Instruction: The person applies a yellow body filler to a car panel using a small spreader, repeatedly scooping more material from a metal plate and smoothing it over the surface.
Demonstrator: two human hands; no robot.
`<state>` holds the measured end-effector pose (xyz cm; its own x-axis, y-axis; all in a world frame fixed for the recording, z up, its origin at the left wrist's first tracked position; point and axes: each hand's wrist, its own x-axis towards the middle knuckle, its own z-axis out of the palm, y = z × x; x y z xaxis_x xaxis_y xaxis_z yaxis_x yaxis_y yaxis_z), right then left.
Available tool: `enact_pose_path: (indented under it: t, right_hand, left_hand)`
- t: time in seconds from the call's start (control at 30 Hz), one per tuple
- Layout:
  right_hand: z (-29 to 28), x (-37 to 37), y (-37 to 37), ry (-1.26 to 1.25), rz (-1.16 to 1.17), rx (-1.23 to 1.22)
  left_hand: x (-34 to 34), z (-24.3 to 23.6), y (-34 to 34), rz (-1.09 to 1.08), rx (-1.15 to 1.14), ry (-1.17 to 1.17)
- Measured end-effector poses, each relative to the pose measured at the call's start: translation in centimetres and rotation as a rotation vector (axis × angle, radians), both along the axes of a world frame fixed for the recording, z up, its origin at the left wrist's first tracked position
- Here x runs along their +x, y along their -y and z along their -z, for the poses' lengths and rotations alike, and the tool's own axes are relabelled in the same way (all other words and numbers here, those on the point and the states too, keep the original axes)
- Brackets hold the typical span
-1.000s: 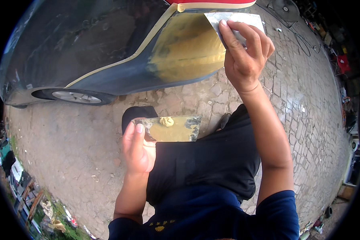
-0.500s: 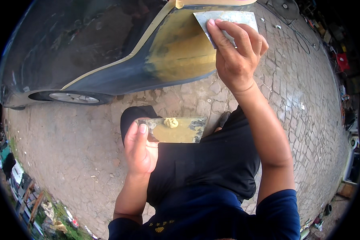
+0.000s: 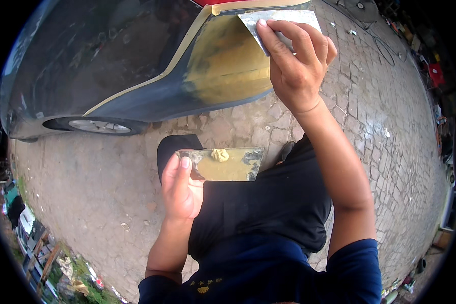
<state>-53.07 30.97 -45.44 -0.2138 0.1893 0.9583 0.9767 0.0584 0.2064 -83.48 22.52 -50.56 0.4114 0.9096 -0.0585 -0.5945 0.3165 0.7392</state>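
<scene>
My right hand (image 3: 301,63) grips a thin metal putty spreader (image 3: 299,19), thumb and fingers pressed on its face, up against the car's rear corner. Around the spreader's left edge, the car panel (image 3: 225,61) is coated with yellowish filler over grey. Whether the blade's far edge touches the panel I cannot tell. Lower down, my left hand (image 3: 181,190) pinches the left end of a flat rectangular mixing plate (image 3: 233,169) over my lap. Tan putty is smeared across the plate, and a small lump of putty (image 3: 220,155) sits at its far edge.
Masking tape (image 3: 172,66) borders the filled panel along the dark car body (image 3: 116,45). A wheel (image 3: 100,125) shows at the left. Cobbled paving (image 3: 375,142) lies around me, with a hose (image 3: 385,53) and a fan (image 3: 359,6) at the far right. Clutter lines both sides.
The view has shifted slightly, so the car and paving sit a little differently. My right hand and spreader have moved slightly left and up in the picture; both hands keep their hold.
</scene>
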Motion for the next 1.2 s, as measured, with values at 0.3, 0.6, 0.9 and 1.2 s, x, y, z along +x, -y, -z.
enact_pose_path:
  t: [0.3,0.6,0.9,1.2]
  right_hand:
    - [3.0,-2.0,4.5,-0.173,-0.165,-0.49]
    - [-0.8,-0.1,9.7,-0.952,-1.237,-1.247]
    - [-0.6,5.3,2.4,-0.057,-0.154,-0.153]
    - [1.7,3.6,1.7,-0.157,-0.209,-0.218]
  left_hand:
    - [0.1,-0.9,-1.2,0.0,0.057,0.015]
    - [0.8,-2.5,-3.2,-0.125,0.113,0.104]
    - [1.5,-1.5,-1.1,0.027,0.086,0.084]
    - [1.7,-0.4,-1.1,0.019,0.025,0.05]
